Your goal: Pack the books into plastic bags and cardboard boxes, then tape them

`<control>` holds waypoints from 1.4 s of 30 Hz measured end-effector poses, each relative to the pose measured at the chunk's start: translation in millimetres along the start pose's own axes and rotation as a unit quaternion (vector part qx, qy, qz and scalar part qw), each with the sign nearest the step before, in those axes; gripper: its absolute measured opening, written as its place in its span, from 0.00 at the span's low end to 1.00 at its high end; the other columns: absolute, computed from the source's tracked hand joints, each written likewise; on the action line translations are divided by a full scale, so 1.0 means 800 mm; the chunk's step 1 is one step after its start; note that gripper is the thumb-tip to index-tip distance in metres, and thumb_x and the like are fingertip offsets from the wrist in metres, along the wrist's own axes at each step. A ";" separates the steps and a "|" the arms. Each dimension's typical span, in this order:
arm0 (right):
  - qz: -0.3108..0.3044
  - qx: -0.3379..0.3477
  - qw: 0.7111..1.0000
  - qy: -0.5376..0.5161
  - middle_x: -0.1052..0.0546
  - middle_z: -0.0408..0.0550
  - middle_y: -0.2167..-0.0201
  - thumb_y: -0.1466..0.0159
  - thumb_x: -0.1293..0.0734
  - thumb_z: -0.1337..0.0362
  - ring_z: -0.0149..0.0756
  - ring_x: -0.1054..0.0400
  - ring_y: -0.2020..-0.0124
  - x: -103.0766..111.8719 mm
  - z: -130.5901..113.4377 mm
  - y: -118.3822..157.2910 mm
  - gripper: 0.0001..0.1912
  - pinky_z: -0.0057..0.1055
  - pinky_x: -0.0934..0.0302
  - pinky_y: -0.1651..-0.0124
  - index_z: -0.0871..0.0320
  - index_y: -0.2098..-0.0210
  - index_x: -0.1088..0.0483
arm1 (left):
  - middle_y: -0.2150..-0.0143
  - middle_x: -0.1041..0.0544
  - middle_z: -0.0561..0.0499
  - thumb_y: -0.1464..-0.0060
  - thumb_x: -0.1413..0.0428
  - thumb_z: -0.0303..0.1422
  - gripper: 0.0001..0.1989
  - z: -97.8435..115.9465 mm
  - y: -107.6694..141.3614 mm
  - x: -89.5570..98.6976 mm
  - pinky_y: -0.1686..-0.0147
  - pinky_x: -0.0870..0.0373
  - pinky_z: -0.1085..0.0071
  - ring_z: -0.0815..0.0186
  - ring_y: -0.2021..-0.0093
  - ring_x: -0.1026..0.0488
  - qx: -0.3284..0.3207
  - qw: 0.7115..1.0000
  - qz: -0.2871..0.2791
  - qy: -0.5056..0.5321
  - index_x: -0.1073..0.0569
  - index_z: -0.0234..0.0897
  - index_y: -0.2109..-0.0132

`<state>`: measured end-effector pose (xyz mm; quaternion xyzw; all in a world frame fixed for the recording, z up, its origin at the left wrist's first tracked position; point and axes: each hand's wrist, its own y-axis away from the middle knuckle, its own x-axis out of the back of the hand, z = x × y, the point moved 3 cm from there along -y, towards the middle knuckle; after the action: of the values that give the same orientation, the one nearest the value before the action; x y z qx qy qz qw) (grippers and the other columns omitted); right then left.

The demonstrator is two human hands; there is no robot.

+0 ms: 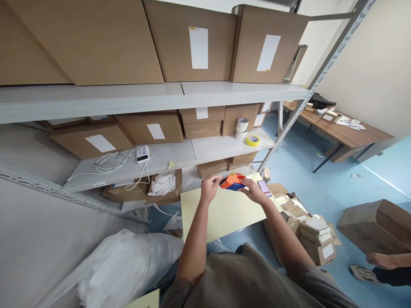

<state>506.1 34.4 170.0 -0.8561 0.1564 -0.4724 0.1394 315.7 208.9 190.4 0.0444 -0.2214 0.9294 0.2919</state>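
An orange and blue object that looks like a tape dispenser [233,182] is held between my two hands, above the pale yellow tabletop [205,216]. My right hand [254,191] wraps round its right end, with the thumb and fingers closed on it. At its dark left end, my left hand [210,187] is closed in a pinch. What exactly lies between the left fingertips is too small to make out. A phone [264,188] with a lit screen rests on the tabletop, just right of my right hand.
A grey shelf rack [154,96] with cardboard boxes [199,51] stands ahead. Its middle shelf bears white tape rolls [242,125], a yellow tape roll [252,140] and a power strip [142,154]. Flattened cartons [292,207] lie right. Another person's hand [379,259] shows near a large box [369,224].
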 end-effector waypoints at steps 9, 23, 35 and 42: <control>-0.063 0.052 0.997 -0.016 0.23 0.60 0.39 0.25 0.34 0.56 0.54 0.27 0.40 0.037 0.014 -0.051 0.24 0.52 0.31 0.39 0.51 0.31 0.31 | 0.61 0.15 0.45 0.33 0.42 0.39 0.12 0.015 -0.005 -0.014 0.52 0.23 0.62 0.58 0.58 0.19 -0.042 0.980 0.181 -0.074 0.15 0.41 0.60; 0.001 0.026 1.000 -0.006 0.23 0.60 0.40 0.28 0.34 0.59 0.58 0.29 0.39 0.019 0.127 -0.150 0.25 0.54 0.36 0.36 0.54 0.33 0.31 | 0.21 0.45 0.38 0.37 0.39 0.51 0.42 0.005 -0.052 -0.027 0.38 0.26 0.56 0.48 0.32 0.30 0.038 0.967 0.208 -0.140 0.42 0.44 0.23; -0.032 -0.042 0.994 0.098 0.22 0.64 0.40 0.34 0.35 0.72 0.58 0.35 0.36 -0.037 0.238 -0.312 0.27 0.56 0.49 0.29 0.60 0.36 0.29 | 0.23 0.40 0.38 0.34 0.42 0.46 0.40 -0.026 -0.032 -0.044 0.52 0.20 0.64 0.55 0.42 0.23 0.115 0.957 0.216 -0.153 0.47 0.48 0.22; -0.050 -0.065 0.992 0.098 0.28 0.67 0.35 0.35 0.34 0.69 0.64 0.40 0.33 -0.055 0.260 -0.326 0.31 0.63 0.50 0.30 0.61 0.32 0.33 | 0.26 0.35 0.39 0.36 0.41 0.43 0.36 -0.032 -0.018 -0.048 0.52 0.20 0.62 0.53 0.41 0.24 0.145 0.947 0.233 -0.168 0.39 0.47 0.24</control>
<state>696.8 308.9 129.6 -0.8200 0.1563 -0.5489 0.0435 356.9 210.6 165.2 0.1888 -0.1340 0.9727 0.0165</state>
